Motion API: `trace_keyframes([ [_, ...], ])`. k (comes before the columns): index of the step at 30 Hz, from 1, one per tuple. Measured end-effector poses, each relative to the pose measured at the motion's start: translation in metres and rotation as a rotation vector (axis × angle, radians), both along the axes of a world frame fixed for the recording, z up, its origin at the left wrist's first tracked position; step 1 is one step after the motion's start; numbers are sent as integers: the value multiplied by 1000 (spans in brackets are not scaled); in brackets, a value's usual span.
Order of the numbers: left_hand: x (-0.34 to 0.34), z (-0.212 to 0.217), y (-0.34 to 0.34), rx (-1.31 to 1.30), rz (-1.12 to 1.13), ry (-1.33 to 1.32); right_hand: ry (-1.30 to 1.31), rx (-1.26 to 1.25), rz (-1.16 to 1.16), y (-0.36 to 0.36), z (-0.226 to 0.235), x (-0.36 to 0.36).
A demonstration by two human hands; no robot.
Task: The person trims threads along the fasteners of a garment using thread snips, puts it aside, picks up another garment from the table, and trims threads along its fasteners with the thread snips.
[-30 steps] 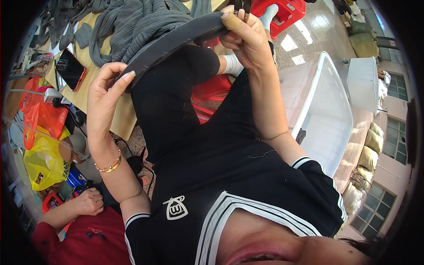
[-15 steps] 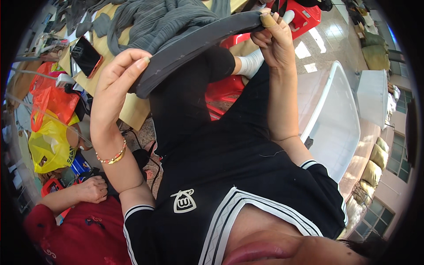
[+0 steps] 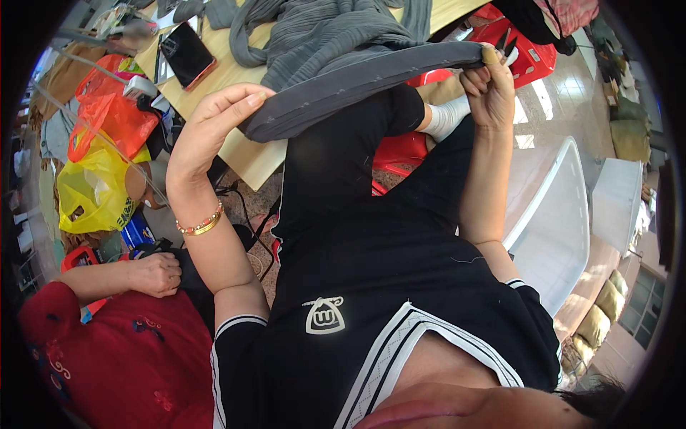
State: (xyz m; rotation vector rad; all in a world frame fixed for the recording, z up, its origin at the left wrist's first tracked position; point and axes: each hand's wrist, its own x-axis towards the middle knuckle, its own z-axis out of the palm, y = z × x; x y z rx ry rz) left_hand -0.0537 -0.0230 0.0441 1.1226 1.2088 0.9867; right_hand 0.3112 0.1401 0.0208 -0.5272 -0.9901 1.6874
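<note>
A long dark grey cloth band [image 3: 371, 80] is stretched between my two hands above my lap, gently curved, with short pale stitch marks along it. My left hand [image 3: 214, 125] pinches its left end between thumb and fingers. At the far right end my right hand [image 3: 489, 89] grips the band, fingers curled; a tan cover sits on one fingertip. A dark, thin pointed tool [image 3: 507, 43] shows beside that hand, its kind unclear. Just behind the band, pleated grey fabric [image 3: 329, 32] lies heaped on the table; whether the two are joined is hard to see.
A phone [image 3: 187, 56] lies on the wooden table [image 3: 246, 161]. Red and yellow plastic bags [image 3: 96, 186] hang at left, near a co-worker's closed hand [image 3: 156, 274]. Red stools [image 3: 529, 57] stand ahead; a white plastic bin [image 3: 554, 222] is at my right.
The whole view has shifted, so hands, band and table appear farther right. Both hands keep hold of the band, which now shows more of its flat stitched face.
</note>
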Motion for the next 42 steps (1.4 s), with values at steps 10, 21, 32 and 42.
trace_keyframes([
  [10, -4, 0, -6, 15, -96, -17, 93, -16, -85, 8, 15, 2],
  [21, -14, -37, 7, 197, 2, 926, 209, 16, -74, 26, 23, 34],
  [32, -19, -19, -1, 132, 138, -334, 312, -156, -166, 75, -11, 58],
  [42, -46, -27, 11, -64, 58, 156, 420, -274, -173, 102, -12, 57],
])
